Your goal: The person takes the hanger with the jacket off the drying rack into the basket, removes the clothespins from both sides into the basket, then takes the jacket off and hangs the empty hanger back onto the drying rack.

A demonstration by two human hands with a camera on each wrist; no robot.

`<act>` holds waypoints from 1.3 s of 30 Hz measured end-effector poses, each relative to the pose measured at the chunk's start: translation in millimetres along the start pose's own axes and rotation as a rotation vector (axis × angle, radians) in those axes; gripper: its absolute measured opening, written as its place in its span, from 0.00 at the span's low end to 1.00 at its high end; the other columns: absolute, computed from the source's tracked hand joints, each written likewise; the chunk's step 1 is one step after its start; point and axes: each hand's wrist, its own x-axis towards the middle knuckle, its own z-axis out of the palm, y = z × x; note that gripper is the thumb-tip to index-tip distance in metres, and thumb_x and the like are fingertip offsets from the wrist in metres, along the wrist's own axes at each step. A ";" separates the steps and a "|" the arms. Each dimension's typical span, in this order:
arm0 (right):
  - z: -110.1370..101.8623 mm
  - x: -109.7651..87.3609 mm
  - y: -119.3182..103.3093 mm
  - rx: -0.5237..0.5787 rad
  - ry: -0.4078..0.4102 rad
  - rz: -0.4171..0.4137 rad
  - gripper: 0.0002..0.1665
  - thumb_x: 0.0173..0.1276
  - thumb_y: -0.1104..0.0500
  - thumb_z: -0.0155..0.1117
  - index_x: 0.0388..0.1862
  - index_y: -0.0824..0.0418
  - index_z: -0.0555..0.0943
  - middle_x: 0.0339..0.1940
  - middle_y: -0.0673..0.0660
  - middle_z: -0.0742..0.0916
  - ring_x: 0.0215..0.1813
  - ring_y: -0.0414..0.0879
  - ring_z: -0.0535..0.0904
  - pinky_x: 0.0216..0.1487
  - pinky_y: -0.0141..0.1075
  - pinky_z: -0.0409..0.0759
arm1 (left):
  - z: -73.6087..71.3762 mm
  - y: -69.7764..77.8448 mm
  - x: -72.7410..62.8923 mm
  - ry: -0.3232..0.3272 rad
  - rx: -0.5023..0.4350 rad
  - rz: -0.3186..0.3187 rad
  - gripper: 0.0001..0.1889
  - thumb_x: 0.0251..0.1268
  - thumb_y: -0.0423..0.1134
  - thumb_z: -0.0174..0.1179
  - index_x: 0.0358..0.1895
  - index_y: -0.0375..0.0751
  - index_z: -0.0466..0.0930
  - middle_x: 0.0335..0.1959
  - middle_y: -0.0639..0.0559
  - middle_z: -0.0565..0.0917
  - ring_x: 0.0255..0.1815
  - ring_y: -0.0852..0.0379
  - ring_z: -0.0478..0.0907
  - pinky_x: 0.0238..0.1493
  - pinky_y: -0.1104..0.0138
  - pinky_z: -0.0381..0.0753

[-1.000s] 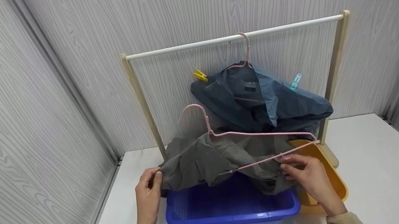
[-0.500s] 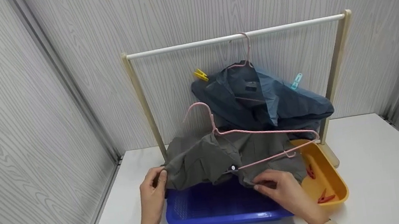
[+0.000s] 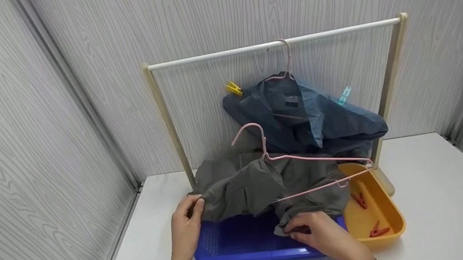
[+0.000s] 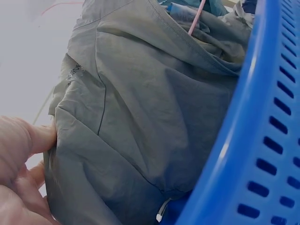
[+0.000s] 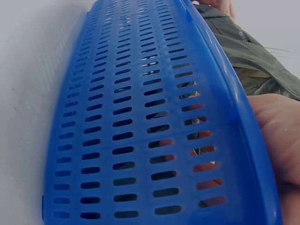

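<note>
A dark grey-green garment [image 3: 239,191] of thin cloth, with small lettering in the left wrist view, lies bunched over a blue slotted basket [image 3: 248,256]. My left hand [image 3: 187,218] pinches its left edge between thumb and fingers. Lower down on the right, my right hand [image 3: 316,230] pinches a fold of the cloth over the basket; in the right wrist view the basket wall [image 5: 140,117] hides most of that hand. A pink hanger [image 3: 325,159] has its left arm hidden inside the garment. The hanger's right arm lies outside, in front of the cloth, and its hook points up and left.
Behind stands a rack with a white rail [image 3: 212,55] and wooden posts. A blue jacket [image 3: 333,119] hangs there on another pink hanger, with a yellow clothespin [image 3: 233,88] and a light blue clothespin [image 3: 344,95]. A yellow basin [image 3: 397,220] at right holds red clothespins [image 3: 378,230].
My right hand has left the hanger's right end and moved left and down to the cloth's lower edge. The hanger and my left hand have shifted right, uncovering red clothespins in the basin.
</note>
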 end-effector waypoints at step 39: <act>-47.3 -14.9 -27.1 -0.149 0.699 -0.136 0.39 0.55 0.75 0.73 0.65 0.52 0.78 0.64 0.51 0.78 0.65 0.49 0.69 0.68 0.30 0.59 | 8.9 7.4 -4.8 -0.080 0.067 0.118 0.06 0.71 0.31 0.58 0.41 0.37 0.84 0.28 0.47 0.72 0.32 0.55 0.65 0.36 0.69 0.65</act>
